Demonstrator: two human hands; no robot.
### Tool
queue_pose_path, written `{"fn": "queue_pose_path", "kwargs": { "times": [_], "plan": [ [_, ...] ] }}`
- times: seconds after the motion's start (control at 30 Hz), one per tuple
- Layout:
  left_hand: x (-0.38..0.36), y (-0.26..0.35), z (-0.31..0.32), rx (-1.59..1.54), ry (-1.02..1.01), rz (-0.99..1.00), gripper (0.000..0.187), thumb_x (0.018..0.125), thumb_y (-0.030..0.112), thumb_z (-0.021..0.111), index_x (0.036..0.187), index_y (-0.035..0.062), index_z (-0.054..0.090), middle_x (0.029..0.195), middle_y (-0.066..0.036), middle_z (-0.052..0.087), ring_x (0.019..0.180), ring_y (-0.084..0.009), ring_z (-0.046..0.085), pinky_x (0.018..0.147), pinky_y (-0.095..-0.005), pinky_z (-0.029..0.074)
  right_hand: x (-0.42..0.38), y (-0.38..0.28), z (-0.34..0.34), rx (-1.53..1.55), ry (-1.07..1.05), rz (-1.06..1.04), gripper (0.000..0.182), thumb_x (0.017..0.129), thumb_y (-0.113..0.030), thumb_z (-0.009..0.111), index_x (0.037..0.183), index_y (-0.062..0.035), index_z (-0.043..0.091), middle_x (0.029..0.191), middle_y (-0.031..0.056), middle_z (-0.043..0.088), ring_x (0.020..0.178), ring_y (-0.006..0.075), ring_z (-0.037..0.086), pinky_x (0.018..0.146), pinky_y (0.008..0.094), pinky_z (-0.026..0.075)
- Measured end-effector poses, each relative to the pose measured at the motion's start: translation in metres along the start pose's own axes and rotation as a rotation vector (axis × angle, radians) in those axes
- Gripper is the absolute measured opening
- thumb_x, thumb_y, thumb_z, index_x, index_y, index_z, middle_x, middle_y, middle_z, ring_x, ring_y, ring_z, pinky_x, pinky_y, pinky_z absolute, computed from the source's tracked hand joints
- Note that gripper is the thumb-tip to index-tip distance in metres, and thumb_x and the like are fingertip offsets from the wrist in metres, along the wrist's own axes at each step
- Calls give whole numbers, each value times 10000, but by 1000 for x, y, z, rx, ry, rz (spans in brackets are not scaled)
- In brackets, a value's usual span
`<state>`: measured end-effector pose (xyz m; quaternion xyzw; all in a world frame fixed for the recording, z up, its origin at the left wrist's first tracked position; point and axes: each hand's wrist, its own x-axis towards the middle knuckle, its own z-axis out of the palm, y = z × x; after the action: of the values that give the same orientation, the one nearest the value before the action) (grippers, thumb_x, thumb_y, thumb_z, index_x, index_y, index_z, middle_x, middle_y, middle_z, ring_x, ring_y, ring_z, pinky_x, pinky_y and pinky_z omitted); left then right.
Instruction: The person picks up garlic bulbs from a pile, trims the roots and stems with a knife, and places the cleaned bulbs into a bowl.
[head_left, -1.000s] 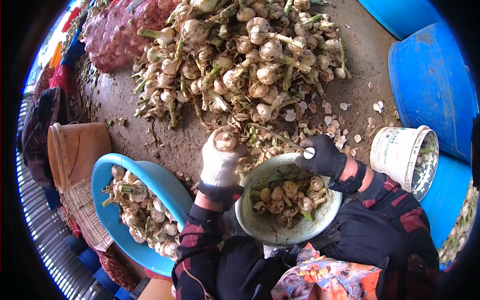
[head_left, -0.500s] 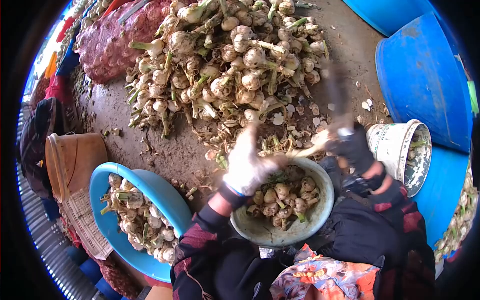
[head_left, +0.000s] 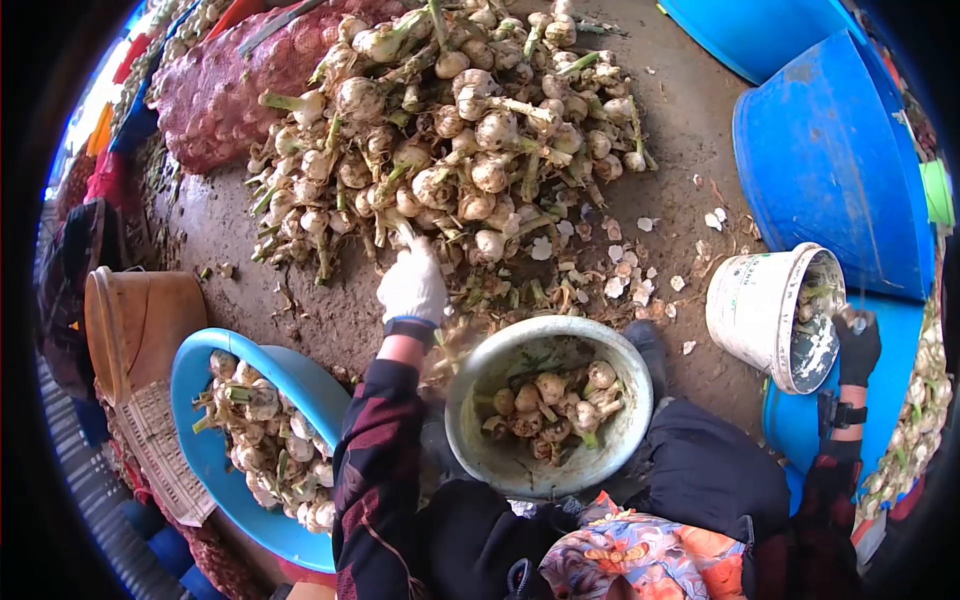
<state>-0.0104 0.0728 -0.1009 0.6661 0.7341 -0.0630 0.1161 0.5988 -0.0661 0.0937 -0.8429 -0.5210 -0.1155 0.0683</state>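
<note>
My left hand [head_left: 412, 285], in a white glove, is at the near edge of a large heap of garlic [head_left: 480, 130] with long stalks. Its fingers are closed at a pale garlic stalk [head_left: 404, 232]. Far to the right, my right hand [head_left: 858, 348] wears a black glove and is beside the mouth of a white bucket [head_left: 745, 310]. Its fingers are curled around something small and pale that I cannot make out. A round basin [head_left: 465, 440] in front of me has several garlic bulbs [head_left: 560, 405] in it. Beside my left hand, a blurred stalk scrap [head_left: 448, 360] shows.
At the left stand a light blue tub [head_left: 190, 365] of garlic and a brown bucket [head_left: 150, 320]. Behind is a red mesh sack [head_left: 225, 100]. Large blue tubs [head_left: 830, 160] stand at the right. Peelings [head_left: 625, 275] litter the ground.
My left hand has moved left and forward to the heap. My right hand has swung far right, from above the basin to the white bucket. The stalk between my hands is gone from there.
</note>
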Motion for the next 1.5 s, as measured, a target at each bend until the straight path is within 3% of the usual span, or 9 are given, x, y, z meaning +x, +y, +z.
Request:
{"fn": "queue_pose_path", "kwargs": {
  "times": [0.1,0.2,0.37,0.67,0.73,1.0,1.17,1.2,1.5],
  "plan": [
    [-13,-41,34,-374,-75,-26,321,773,172,603,1072,54,612,922,-190,648,797,-335,647,673,-432,519,-11,-17,9,-58,-20,-32,404,738,-318,764,952,-29,580,824,91,621,729,208,574,687,323,471],
    [-44,-35,8,-1458,-291,-452,292,807,115,601,1059,-32,617,844,-105,654,753,-192,627,658,-320,522,-17,-76,21,575,-273,-11,277,729,-176,763,891,-31,591,812,65,619,745,152,559,687,303,460],
    [-80,-18,-14,-2036,-342,-286,270,813,211,675,946,1,571,764,-49,581,646,-174,606,624,-364,579,-40,-242,42,918,-723,-320,354,696,-172,799,964,-23,622,932,54,632,849,131,577,740,294,478],
    [-92,13,-57,-1905,-618,-92,611,754,146,712,1278,-23,448,1055,-101,628,864,-162,630,805,-322,527,-78,-407,61,1477,-1240,-327,502,710,-417,793,955,-7,638,787,30,638,738,91,573,665,274,471],
    [-90,23,-63,-1400,-204,293,715,683,13,750,1311,2,410,1082,-80,618,925,-144,609,850,-316,499,-80,-413,62,1327,-1144,-338,456,717,-422,786,880,-22,641,719,28,612,683,91,556,621,283,461],
    [-91,30,-76,-1826,-278,-98,778,586,69,799,1252,24,398,1083,-91,583,978,-177,584,832,-301,494,-80,-410,59,1270,-951,-558,410,709,-379,792,835,-34,610,677,92,597,619,154,577,580,315,463],
    [-108,22,-53,-1922,-432,30,298,754,15,698,1045,26,634,1060,-62,616,933,-153,607,816,-295,511,-82,-396,52,1041,-693,-1007,167,690,-189,713,762,-86,604,688,119,602,657,346,615,568,406,490],
    [-117,13,-37,-1524,-105,194,288,803,31,659,1090,42,638,1020,-75,634,898,-167,621,790,-306,527,-82,-394,53,1043,-692,-999,167,690,-189,713,762,-86,604,688,119,602,657,346,615,568,406,490],
    [-131,10,-6,-1913,-517,-49,508,864,-60,503,1342,41,364,1180,-108,572,989,-185,595,790,-312,552,-88,-379,62,1058,-721,-1075,176,633,-146,716,739,-89,587,647,110,551,613,333,581,531,392,448]
  ]
}}
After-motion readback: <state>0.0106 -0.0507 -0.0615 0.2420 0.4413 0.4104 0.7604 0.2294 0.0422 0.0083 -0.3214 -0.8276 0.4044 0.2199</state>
